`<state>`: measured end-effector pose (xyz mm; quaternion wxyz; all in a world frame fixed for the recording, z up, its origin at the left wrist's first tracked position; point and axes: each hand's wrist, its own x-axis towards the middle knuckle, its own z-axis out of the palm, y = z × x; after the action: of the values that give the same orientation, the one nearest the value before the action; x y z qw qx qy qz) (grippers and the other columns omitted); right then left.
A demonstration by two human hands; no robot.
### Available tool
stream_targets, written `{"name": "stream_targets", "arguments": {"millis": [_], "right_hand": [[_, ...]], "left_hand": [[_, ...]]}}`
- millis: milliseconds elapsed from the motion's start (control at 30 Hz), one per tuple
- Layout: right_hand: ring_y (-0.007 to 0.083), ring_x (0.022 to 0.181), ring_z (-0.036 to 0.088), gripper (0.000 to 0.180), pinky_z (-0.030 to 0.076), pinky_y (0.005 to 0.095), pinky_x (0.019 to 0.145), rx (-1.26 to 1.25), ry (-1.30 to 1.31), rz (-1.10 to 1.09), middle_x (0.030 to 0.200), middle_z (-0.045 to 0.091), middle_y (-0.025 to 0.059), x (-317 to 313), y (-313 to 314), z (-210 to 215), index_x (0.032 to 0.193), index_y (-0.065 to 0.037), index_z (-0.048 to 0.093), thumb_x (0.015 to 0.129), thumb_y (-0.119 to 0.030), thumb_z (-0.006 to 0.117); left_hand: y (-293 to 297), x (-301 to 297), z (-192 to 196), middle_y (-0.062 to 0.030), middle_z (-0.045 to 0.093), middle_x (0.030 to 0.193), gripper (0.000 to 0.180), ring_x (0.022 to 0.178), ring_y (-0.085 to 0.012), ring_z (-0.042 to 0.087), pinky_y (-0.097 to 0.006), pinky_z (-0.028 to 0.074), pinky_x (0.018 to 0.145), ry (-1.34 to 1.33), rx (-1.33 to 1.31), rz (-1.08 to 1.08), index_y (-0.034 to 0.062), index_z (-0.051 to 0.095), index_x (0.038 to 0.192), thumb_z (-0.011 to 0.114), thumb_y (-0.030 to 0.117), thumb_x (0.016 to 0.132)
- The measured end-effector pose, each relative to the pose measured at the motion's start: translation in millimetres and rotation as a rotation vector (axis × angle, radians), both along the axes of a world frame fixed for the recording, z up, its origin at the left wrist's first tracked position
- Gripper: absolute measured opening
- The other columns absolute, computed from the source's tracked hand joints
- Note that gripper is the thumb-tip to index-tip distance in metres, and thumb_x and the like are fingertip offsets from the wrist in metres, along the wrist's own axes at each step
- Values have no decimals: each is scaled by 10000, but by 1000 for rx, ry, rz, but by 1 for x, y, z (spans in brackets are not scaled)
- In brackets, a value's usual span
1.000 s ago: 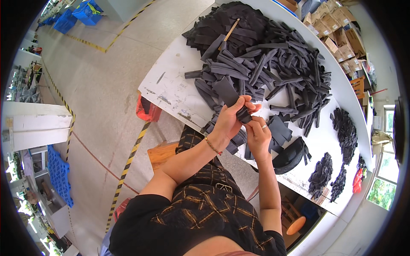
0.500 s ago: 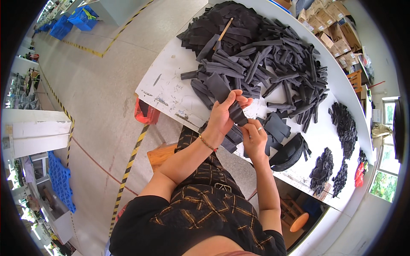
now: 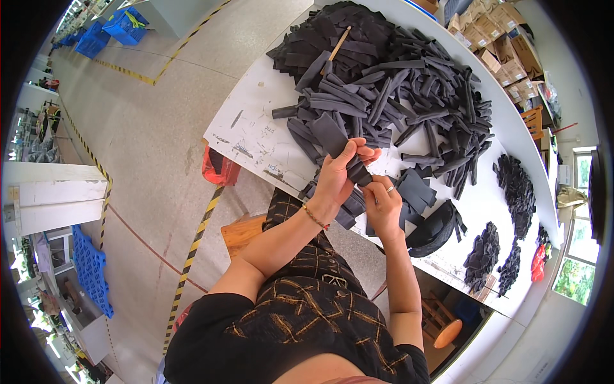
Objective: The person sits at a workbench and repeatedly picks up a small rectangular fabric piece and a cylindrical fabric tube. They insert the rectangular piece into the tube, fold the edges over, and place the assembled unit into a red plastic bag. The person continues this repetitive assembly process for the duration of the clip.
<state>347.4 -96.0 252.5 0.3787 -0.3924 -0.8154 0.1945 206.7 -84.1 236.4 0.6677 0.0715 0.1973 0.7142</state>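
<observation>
My left hand (image 3: 338, 176) and right hand (image 3: 382, 203) sit close together, both pinched on one dark rubber strip (image 3: 338, 142) over the worktop's (image 3: 256, 137) near edge; its long axis runs up-left, the left hand gripping higher.

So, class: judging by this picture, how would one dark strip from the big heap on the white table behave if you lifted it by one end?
Probably floppy: the strips in the heap lie bent and draped over one another. Likely light for its size, since the left hand pinches the dark strip with fingertips only. It seems unlikely to roll, being flat.
</observation>
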Motion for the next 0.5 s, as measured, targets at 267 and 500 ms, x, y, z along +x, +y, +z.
{"name": "stream_targets", "arguments": {"millis": [267,500], "right_hand": [[238,755,651,141,520,327,680,-211,125,-42,938,657,117,-4,4,3,868,1,620,782,48,722],[140,859,570,173,461,248,793,-498,659,-325,1055,605,58,-23,-3,-11,893,19,577,864,-40,737]], "left_hand": [[5,-5,0,-130,722,988,255,1114,-321,649,-458,450,1075,-17,0,-9,-4,549,1168,520,209,1032],[20,-17,-1,-135,665,1205,304,1311,-340,505,-487,341,1167,-80,104,79,13,553,1203,473,260,1045]]}}
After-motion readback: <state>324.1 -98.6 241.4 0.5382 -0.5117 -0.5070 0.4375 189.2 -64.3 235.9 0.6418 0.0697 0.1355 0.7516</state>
